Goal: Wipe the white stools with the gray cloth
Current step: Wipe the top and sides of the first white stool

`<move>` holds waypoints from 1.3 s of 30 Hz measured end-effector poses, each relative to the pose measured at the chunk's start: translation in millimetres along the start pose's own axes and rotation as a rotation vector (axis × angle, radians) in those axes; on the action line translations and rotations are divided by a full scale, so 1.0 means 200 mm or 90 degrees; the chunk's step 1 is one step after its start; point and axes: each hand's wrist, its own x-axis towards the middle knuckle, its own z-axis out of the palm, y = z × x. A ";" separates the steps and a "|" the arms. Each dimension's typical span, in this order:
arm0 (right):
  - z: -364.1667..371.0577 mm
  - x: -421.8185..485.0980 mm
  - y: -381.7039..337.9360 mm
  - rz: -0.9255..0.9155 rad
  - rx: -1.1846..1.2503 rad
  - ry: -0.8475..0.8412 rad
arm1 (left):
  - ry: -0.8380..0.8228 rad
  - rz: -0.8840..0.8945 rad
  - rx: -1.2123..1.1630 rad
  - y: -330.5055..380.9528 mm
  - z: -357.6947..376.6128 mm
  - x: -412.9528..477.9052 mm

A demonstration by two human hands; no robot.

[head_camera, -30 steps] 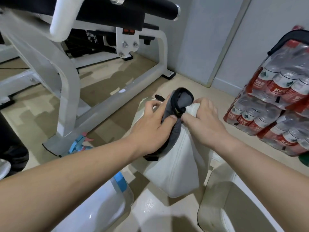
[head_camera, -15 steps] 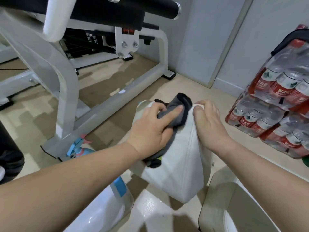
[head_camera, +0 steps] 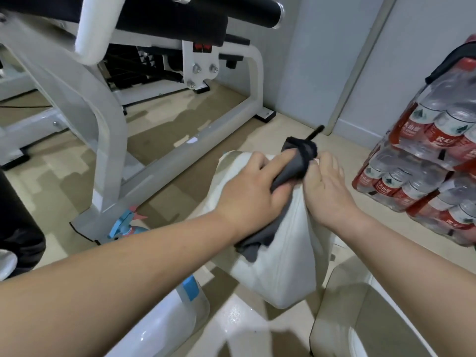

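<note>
Another stool [head_camera: 360,318] sits closest, bottom right. Just past it is the white stool [head_camera: 283,269], with the left hand [head_camera: 251,194] gripping the gray cloth [head_camera: 291,171] against its top and the right hand [head_camera: 325,191] curled over the top edge right beside it. Spray bottle [head_camera: 126,225] is off to the left, water bottle packs [head_camera: 425,163] further back on the right.

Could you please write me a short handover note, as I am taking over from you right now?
Left hand: grips the cloth, pressing it on the top edge of the stool.
Right hand: on that edge beside the cloth; whether it grips is unclear.
Second stool: lower right, neither hand on it.
Spray bottle: at left, by the left forearm.
Done: wiping is at the top edge; how much is clean cannot be told.
Left: the rest of this stool, then the second one.
</note>
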 end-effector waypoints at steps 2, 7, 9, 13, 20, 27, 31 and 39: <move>-0.01 -0.01 0.01 0.010 0.024 0.007 | -0.020 -0.055 0.111 -0.16 -0.03 0.01; -0.02 0.00 -0.01 0.059 0.019 0.021 | 0.009 -0.462 0.103 -0.49 -0.10 0.02; -0.03 0.01 0.00 0.062 0.009 0.016 | 0.078 -0.473 0.087 -0.48 -0.15 0.04; -0.01 0.02 -0.03 0.078 0.013 0.009 | 0.145 -0.231 0.146 -0.26 -0.24 0.12; -0.03 0.03 0.01 0.094 0.033 0.021 | 0.092 -0.121 -0.037 -0.30 -0.13 0.09; -0.02 0.04 -0.01 0.103 0.038 0.024 | 0.012 -0.125 0.009 -0.03 0.09 -0.05; -0.07 0.03 0.03 0.093 0.064 0.012 | 0.008 0.018 -0.021 0.06 0.15 -0.14; -0.08 -0.01 0.02 0.140 0.077 0.014 | -0.081 -0.193 0.165 -0.32 0.02 -0.01</move>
